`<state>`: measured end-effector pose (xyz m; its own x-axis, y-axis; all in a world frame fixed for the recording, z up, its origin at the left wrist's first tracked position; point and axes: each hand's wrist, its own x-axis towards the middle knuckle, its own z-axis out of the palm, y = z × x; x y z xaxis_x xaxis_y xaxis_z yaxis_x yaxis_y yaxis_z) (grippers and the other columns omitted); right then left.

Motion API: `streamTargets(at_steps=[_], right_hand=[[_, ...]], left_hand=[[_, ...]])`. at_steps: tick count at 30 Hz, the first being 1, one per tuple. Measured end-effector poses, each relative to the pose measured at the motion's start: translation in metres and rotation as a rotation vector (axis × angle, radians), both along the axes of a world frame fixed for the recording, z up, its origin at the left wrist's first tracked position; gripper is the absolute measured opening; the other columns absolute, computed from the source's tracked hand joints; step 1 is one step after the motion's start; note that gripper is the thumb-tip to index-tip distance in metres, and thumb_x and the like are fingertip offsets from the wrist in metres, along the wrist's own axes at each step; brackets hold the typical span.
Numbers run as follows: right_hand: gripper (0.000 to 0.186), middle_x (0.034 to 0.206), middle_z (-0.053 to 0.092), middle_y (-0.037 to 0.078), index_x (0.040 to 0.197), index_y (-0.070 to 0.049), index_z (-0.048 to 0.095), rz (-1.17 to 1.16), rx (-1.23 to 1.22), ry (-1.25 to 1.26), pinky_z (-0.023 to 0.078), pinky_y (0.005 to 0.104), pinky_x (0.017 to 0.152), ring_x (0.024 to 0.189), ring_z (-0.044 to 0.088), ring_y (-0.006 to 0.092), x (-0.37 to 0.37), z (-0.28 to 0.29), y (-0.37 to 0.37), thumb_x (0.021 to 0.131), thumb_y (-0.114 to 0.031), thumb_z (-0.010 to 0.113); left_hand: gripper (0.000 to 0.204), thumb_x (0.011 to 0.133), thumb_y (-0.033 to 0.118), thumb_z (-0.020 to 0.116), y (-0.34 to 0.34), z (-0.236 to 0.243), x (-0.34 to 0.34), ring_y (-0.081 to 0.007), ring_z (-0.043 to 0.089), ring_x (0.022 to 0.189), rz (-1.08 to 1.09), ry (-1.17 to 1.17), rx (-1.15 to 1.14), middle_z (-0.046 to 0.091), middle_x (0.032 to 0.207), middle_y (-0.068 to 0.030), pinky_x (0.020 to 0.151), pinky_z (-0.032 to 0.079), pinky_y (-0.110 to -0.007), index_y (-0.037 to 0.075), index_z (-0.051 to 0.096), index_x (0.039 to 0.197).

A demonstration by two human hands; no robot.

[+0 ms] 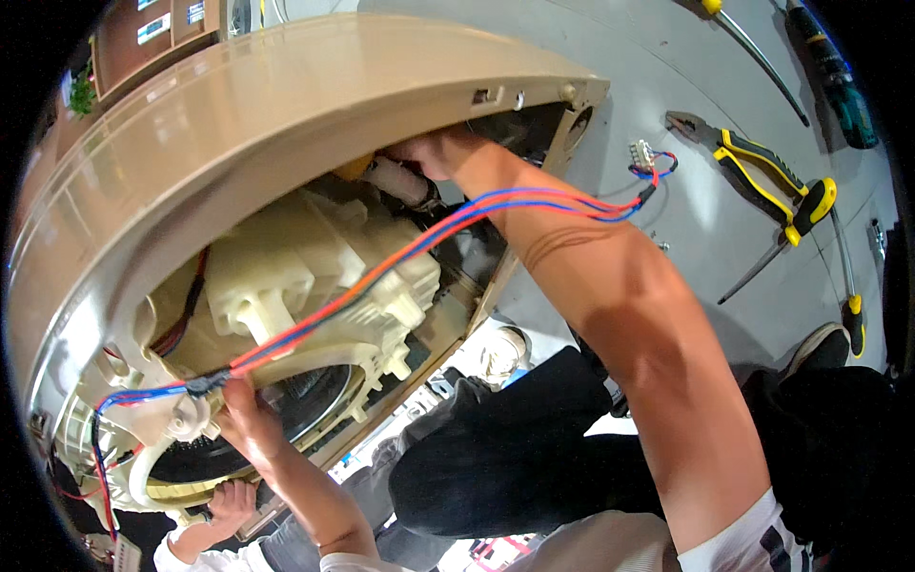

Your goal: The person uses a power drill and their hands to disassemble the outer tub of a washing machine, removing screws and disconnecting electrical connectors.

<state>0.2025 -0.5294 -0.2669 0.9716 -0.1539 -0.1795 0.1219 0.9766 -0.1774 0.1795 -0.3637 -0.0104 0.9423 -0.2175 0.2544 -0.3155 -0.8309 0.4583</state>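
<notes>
A beige appliance cabinet (315, 81), seemingly a washing machine, lies with its inside exposed, showing a cream plastic tub (286, 257). My right hand (429, 153) reaches under the cabinet's upper edge, beside a pale cylindrical part (396, 181); its fingers are hidden. My left hand (253, 419) is closed at the tub's front, next to a round plastic fitting (191, 417) and touching or just under a taped wiring harness (381, 272). What its fingers grip is hidden. The red and blue wires cross over my right forearm to a white connector (643, 155).
Another person's hand (233, 505) rests at the tub's lower rim. On the grey floor to the right lie combination pliers (748, 172), screwdrivers (758, 57) and a teal-and-black power tool (839, 86). A brown shelf unit (143, 43) stands at the far left.
</notes>
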Motion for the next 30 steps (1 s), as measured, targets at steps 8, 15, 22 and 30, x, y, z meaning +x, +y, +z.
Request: streamTargets(at_steps=[8,15,22,30], right_hand=[[0.037,0.129,0.046,0.008,0.125,-0.008,0.046,-0.208,-0.223,0.081,0.034,0.0341,0.1,0.115,0.043,0.0188,0.052,-0.02,0.019,0.088,-0.011,0.049],[0.038,0.13,0.044,0.009,0.126,-0.008,0.044,-0.229,-0.297,0.118,0.032,0.0345,0.101,0.117,0.041,0.0193,0.059,-0.024,0.022,0.089,-0.012,0.047],[0.038,0.132,0.042,0.009,0.127,-0.008,0.043,-0.238,-0.343,0.127,0.031,0.0348,0.102,0.119,0.038,0.0198,0.066,-0.026,0.023,0.089,-0.012,0.045],[0.039,0.134,0.039,0.01,0.128,-0.009,0.042,-0.256,-0.381,0.148,0.029,0.0352,0.103,0.122,0.036,0.0204,0.06,-0.033,0.024,0.089,-0.013,0.042]], left_hand=[[0.048,0.072,0.031,0.07,0.009,-0.002,0.001,-0.0164,0.055,0.079,-0.055,-0.115,0.069,0.058,0.094,-0.0093,0.07,0.044,-0.03,-0.007,0.057,0.1],[0.048,0.072,0.032,0.07,0.001,-0.009,-0.002,-0.0151,0.055,0.075,-0.047,-0.089,0.043,0.058,0.091,-0.0091,0.063,0.044,-0.028,-0.006,0.058,0.098],[0.045,0.073,0.033,0.07,0.013,-0.01,0.005,-0.0103,0.053,0.065,-0.082,-0.168,0.044,0.058,0.084,-0.0057,0.054,0.04,-0.024,-0.004,0.057,0.096],[0.039,0.075,0.033,0.067,0.037,0.003,0.014,-0.0078,0.049,0.056,-0.061,-0.215,0.183,0.057,0.078,-0.0028,0.046,0.035,-0.021,0.0,0.059,0.096]])
